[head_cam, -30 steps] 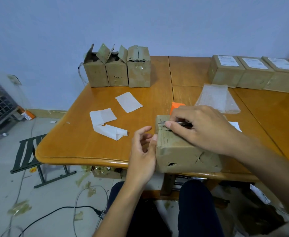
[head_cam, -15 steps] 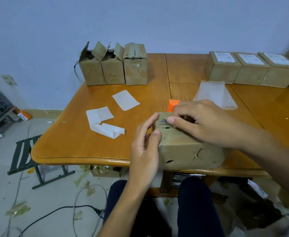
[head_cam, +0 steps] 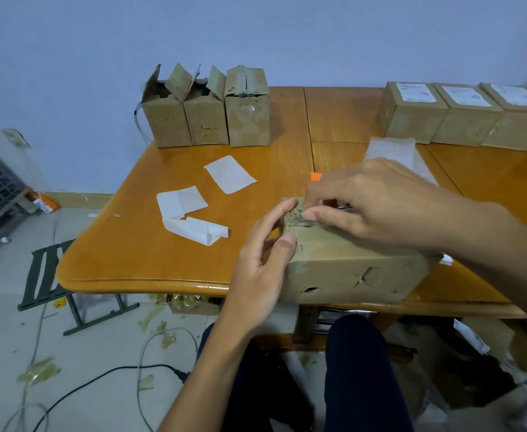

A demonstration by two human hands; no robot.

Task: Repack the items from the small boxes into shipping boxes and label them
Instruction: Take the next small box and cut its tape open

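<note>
A worn, taped cardboard box (head_cam: 349,269) lies on its side at the near edge of the wooden table (head_cam: 149,254). My left hand (head_cam: 262,266) grips its left end, thumb on the top edge and fingers round the end face. My right hand (head_cam: 371,204) lies over the top of the box and pinches a thin metal blade (head_cam: 305,218) against the taped seam near the left end. An orange object (head_cam: 315,176) peeks out just behind my right hand.
Three small boxes (head_cam: 206,116) stand at the back left, two with open flaps. Three sealed, labelled shipping boxes (head_cam: 461,116) line the back right. White label backing papers (head_cam: 190,213) and a bubble-wrap bag (head_cam: 390,151) lie on the table. Tape scraps, a cable and a folding stool are on the floor.
My right hand has slid the blade a little toward the box's left end. My left hand has moved up to clasp that end more fully. The view has shifted slightly.
</note>
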